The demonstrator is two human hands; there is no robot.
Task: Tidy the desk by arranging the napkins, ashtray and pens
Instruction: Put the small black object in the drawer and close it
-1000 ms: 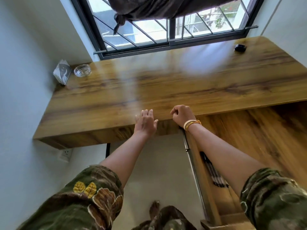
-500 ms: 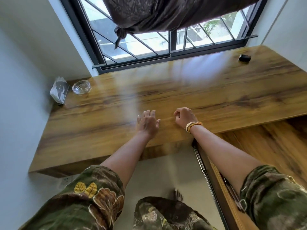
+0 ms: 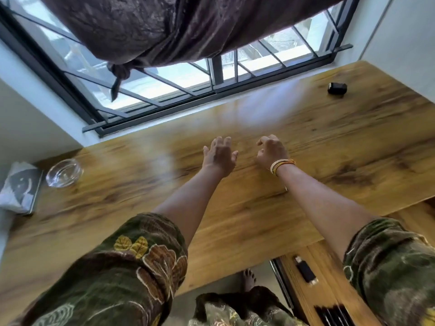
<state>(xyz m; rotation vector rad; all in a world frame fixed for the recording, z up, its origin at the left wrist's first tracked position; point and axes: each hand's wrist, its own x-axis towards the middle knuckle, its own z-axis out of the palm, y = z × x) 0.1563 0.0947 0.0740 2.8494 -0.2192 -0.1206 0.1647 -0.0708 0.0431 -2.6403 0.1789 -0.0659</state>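
A pack of napkins (image 3: pixel 20 188) leans against the wall at the desk's far left, with a clear glass ashtray (image 3: pixel 64 172) right beside it. Several dark pens (image 3: pixel 334 315) lie in an open drawer (image 3: pixel 328 267) at the bottom right, below a black lighter (image 3: pixel 305 271). My left hand (image 3: pixel 220 155) hovers over the middle of the wooden desk (image 3: pixel 235 220), fingers spread, holding nothing. My right hand (image 3: pixel 270 150), with bangles at the wrist, is beside it, fingers curled loosely and empty.
A small black object (image 3: pixel 337 88) sits at the desk's far right corner. A barred window (image 3: pixel 211 74) with a knotted dark curtain (image 3: pixel 176 27) runs behind the desk. White walls close both ends. My bare foot (image 3: pixel 248 278) shows under the desk.
Both hands have moved forward from the desk's front edge to over its middle. My right hand has loosened from a fist. The view has shifted closer, showing more of the drawer.
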